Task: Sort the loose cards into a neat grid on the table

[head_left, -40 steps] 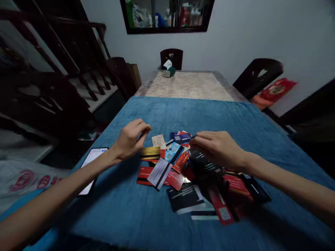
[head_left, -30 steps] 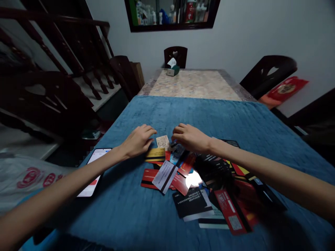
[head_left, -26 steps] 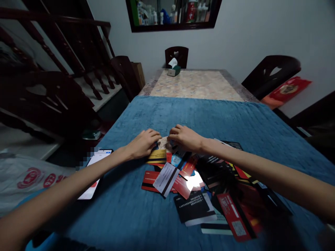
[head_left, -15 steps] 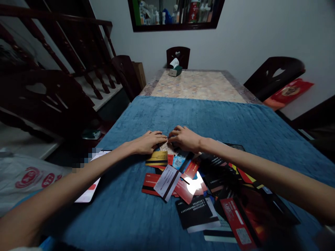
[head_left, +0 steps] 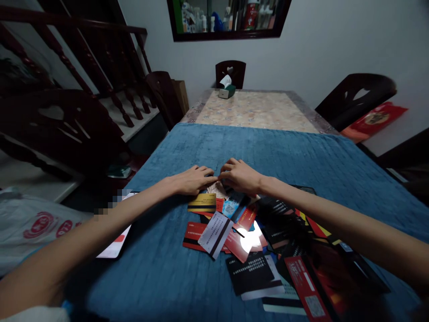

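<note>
A heap of cards lies face down on the blue cloth point(head_left: 161, 268). At its far edge is a beige patterned card point(head_left: 217, 190), partly covered by my fingers. My left hand point(head_left: 193, 180) stretches its fingers out flat over the upper left of the heap, their tips by the beige card. Curled downward, the fingers of my right hand point(head_left: 241, 177) close at that card's upper right corner; the thumb is hidden. Just below my hands lie a gold card point(head_left: 201, 202), a light blue card with a QR code point(head_left: 232, 205) and a lilac-white card point(head_left: 215, 235).
Black cards point(head_left: 251, 270) and a red card point(head_left: 306, 286) spread towards me on the right. A phone with a lit screen point(head_left: 115, 248) is under my left forearm. Farther off stand a tissue box point(head_left: 227, 92) and several chairs point(head_left: 357, 96). A white plastic bag point(head_left: 36, 228) sits at left.
My right hand has shifted slightly to the right and its fingers have drawn in at the beige card. The left fingers reach a little farther right. The whole view has moved slightly.
</note>
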`<state>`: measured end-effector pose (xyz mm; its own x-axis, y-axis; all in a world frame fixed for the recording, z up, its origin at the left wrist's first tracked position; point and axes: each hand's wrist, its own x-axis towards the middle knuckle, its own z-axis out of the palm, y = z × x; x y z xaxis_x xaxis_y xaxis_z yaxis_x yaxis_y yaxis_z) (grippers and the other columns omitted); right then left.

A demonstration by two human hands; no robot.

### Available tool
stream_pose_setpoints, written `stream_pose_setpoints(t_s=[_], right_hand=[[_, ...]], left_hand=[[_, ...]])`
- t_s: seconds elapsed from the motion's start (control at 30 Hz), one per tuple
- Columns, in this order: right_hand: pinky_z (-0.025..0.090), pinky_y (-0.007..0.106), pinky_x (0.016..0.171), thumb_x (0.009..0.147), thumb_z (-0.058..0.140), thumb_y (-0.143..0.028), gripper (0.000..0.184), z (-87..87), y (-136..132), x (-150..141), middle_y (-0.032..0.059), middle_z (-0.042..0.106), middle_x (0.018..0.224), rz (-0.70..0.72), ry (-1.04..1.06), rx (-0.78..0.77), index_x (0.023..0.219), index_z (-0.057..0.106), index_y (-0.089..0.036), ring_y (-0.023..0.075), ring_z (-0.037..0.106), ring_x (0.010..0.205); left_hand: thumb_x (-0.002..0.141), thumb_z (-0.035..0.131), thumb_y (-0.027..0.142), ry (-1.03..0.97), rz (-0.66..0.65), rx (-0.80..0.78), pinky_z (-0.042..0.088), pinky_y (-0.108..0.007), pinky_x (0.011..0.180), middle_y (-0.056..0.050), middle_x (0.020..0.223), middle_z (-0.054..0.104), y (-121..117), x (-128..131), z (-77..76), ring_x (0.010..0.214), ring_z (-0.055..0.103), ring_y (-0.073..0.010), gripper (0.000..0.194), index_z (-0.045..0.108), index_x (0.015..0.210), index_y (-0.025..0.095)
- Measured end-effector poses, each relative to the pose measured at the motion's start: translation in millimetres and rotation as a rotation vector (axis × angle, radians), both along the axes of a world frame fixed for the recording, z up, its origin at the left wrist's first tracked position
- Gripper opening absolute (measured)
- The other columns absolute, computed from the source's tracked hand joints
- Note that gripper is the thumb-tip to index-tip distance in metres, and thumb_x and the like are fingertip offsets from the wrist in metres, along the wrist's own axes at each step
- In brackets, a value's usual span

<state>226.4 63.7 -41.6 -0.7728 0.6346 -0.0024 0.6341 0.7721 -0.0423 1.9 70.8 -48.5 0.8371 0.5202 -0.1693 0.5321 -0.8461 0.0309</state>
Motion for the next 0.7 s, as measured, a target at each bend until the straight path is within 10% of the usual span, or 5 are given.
stream_pose_setpoints(t_s=[0.4, 0.7], right_hand=[[0.039, 0.039, 0.082, 0.090, 0.058, -0.052, 0.040, 6.0, -37.2, -30.4, 0.0134, 0.062, 0.117, 0.204, -0.029, -0.138, 0.111, 0.069, -0.020, 0.0293, 0.050, 0.108], [0.042, 0.039, 0.082, 0.087, 0.063, -0.045, 0.039, 6.0, -33.8, -24.4, 0.0151, 0.061, 0.118, 0.171, -0.103, -0.096, 0.113, 0.067, -0.017, 0.0291, 0.053, 0.106]], left_hand=[[0.089, 0.060, 0.045, -0.149, 0.076, -0.135, 0.039, -0.040, 0.096, -0.012, 0.130, 0.055, -50.1, -36.9, 9.6, 0.115, 0.052, -0.0275, 0.045, 0.056, 0.127, 0.020], [0.093, 0.054, 0.033, -0.119, 0.038, -0.086, 0.045, -0.034, 0.087, -0.012, 0.110, 0.062, -54.0, -28.0, 8.6, 0.097, 0.057, -0.0224, 0.029, 0.062, 0.113, 0.015]])
